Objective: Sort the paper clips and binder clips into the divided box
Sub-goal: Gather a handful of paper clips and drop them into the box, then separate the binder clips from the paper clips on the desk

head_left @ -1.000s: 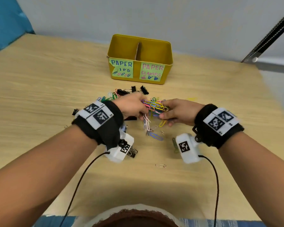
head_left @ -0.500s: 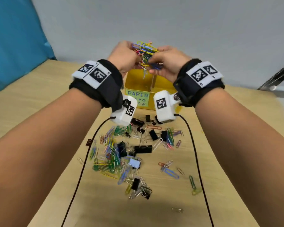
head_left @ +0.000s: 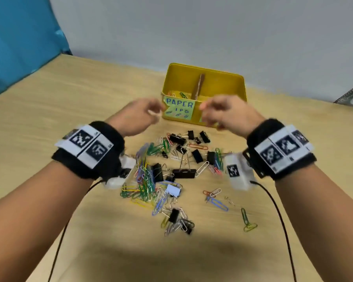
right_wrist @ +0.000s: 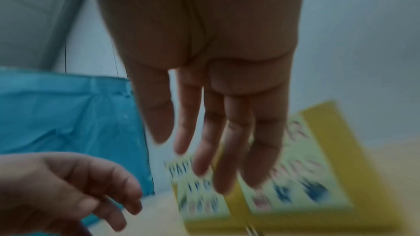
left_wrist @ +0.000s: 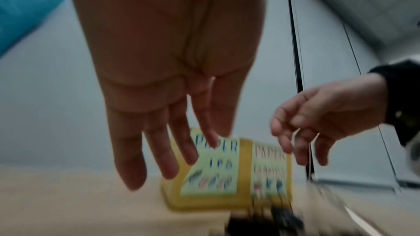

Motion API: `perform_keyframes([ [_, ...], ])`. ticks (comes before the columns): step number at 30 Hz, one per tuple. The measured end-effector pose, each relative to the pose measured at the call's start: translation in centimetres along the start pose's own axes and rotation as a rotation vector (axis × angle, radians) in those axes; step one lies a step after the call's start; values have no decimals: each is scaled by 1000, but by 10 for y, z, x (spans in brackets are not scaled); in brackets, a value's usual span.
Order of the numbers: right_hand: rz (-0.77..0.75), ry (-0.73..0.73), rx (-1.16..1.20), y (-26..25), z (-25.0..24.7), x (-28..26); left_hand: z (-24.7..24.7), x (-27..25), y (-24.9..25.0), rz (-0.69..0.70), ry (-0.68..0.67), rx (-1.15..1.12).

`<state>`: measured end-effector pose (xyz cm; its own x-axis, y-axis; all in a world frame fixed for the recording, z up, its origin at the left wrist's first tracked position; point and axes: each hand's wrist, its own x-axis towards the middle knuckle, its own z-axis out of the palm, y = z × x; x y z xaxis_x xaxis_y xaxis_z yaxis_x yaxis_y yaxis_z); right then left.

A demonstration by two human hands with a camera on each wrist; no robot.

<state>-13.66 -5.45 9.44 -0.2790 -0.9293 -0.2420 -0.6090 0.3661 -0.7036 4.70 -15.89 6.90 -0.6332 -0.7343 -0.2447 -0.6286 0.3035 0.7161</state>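
Note:
A yellow divided box (head_left: 222, 82) stands at the back of the wooden table, with a cardboard divider (head_left: 199, 86) and green labels on its front. Coloured paper clips (head_left: 178, 94) lie in its left compartment. My left hand (head_left: 151, 112) and right hand (head_left: 211, 110) hover apart just in front of the box, fingers relaxed and empty, as the wrist views also show for the left hand (left_wrist: 172, 150) and right hand (right_wrist: 216, 150). A mixed pile of coloured paper clips (head_left: 146, 180) and black binder clips (head_left: 183, 173) is spread on the table below my wrists.
A blue sheet (head_left: 18, 47) hangs at the far left and a grey wall stands behind the table. Stray paper clips (head_left: 248, 220) lie to the right of the pile. Cables run from both wrist cameras toward me.
Both hands lifted a bunch of paper clips from the pile to above the box. Now the bunch is gone from my hands, which have parted and come down, and clips lie in the left compartment.

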Motion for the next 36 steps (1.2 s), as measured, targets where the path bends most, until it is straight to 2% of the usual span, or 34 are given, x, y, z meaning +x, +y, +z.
perform_keyframes([
  [2,84,-235,-335,23,21,-16,17,-17,-15,-10,-277,200],
  [4,111,-372,-540,42,46,-28,34,-29,-24,18,-460,394],
  [6,108,-470,-612,53,66,-43,47,-41,-31,24,-553,536],
  [8,127,-450,-611,57,73,-61,51,-53,-38,2,-553,603],
  [11,119,-277,-578,53,73,-80,51,-68,-47,-43,-478,635],
  [12,104,-266,-544,50,75,-82,53,-72,-49,-50,-470,643],
  [15,80,-376,-502,45,87,-81,64,-78,-48,-25,-451,646],
  [17,85,-328,-565,46,93,-78,69,-79,-47,6,-340,599],
  [20,74,-115,-511,46,95,-71,68,-76,-45,12,-149,481],
  [22,30,-83,-421,45,98,-65,68,-73,-45,23,-112,452],
  [24,-12,-100,-448,43,103,-57,70,-69,-44,43,-81,465],
  [26,-19,-43,-465,40,107,-49,68,-65,-43,51,-29,463],
  [30,5,65,-361,26,102,-37,47,-56,-53,35,105,220],
  [32,26,108,-331,18,95,-30,33,-47,-58,-2,240,105],
  [34,76,25,-380,8,90,-26,20,-37,-61,-52,392,97],
  [36,128,-168,-535,2,93,-26,9,-27,-67,-112,418,86],
])
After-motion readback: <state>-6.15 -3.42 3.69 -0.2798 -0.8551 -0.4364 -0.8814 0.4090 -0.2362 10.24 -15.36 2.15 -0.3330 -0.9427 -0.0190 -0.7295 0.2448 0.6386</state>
